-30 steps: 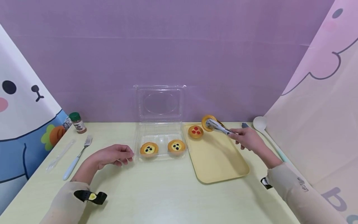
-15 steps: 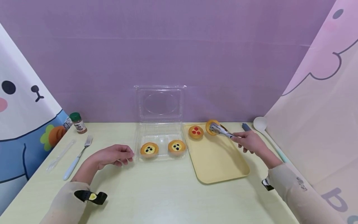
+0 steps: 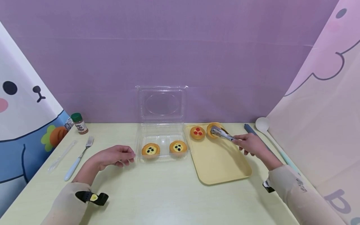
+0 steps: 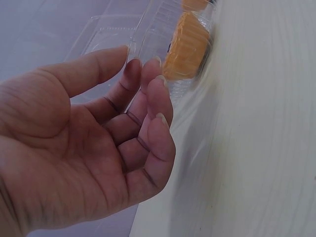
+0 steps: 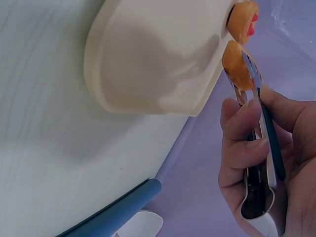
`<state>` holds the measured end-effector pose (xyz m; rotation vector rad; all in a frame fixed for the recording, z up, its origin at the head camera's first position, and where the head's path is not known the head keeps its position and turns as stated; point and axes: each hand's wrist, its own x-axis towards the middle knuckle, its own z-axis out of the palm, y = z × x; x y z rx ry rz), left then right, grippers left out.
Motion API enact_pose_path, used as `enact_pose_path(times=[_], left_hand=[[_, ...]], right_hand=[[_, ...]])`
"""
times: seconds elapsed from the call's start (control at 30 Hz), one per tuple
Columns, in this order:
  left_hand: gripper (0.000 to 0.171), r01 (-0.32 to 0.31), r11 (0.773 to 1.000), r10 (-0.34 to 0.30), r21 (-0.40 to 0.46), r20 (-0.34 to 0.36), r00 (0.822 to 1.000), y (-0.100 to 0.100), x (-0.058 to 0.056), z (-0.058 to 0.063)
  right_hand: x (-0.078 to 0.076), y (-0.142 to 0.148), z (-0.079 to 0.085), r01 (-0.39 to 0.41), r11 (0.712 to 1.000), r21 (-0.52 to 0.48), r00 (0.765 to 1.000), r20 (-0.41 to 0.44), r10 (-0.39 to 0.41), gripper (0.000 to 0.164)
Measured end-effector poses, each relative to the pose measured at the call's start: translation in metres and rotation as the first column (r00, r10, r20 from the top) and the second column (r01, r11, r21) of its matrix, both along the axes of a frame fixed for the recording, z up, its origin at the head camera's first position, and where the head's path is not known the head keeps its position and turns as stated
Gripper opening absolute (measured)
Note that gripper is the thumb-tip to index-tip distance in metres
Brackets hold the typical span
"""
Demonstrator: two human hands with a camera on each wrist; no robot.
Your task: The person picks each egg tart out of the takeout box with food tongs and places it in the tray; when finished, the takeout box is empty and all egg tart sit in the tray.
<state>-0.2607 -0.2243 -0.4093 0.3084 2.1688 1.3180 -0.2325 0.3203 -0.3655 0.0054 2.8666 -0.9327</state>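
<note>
My right hand (image 3: 248,143) grips metal tongs (image 3: 222,132) with dark handle pieces, the thumb on one arm and the fingers round the other. The tongs' tips hold an egg tart (image 5: 237,64) at the far end of the yellow tray (image 3: 220,165); whether it touches the tray is unclear. Beside it on the tray sits a tart with red topping (image 3: 197,132). My left hand (image 3: 113,156) is loosely curled and holds nothing, its fingertips by the left edge of a clear plastic box (image 3: 161,129). Inside the box are two tarts with dark dots, a left tart (image 3: 151,150) and a right tart (image 3: 178,147).
The box's lid (image 3: 161,103) stands raised at the back. Left lie a fork (image 3: 80,157), a clear plastic utensil (image 3: 62,156) and a green-capped jar (image 3: 79,123). Right lie a blue-handled item (image 3: 250,128) and a white spoon (image 3: 262,125). A purple cloth (image 3: 180,56) hangs behind.
My right hand has moved slightly right and down, bringing the tart in the tongs lower, beside the red-topped tart over the tray. My left hand has stayed in place.
</note>
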Motion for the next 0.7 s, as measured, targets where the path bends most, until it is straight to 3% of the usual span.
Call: enact_pose_path(times=[0.7], left_hand=[[0.033, -0.004, 1.0, 0.004, -0.016, -0.006, 1.0, 0.0002, 0.0004, 0.0007]], right_hand=[[-0.0027, 0.0001, -0.008, 0.005, 1.0, -0.012, 1.0, 0.021, -0.005, 0.05]])
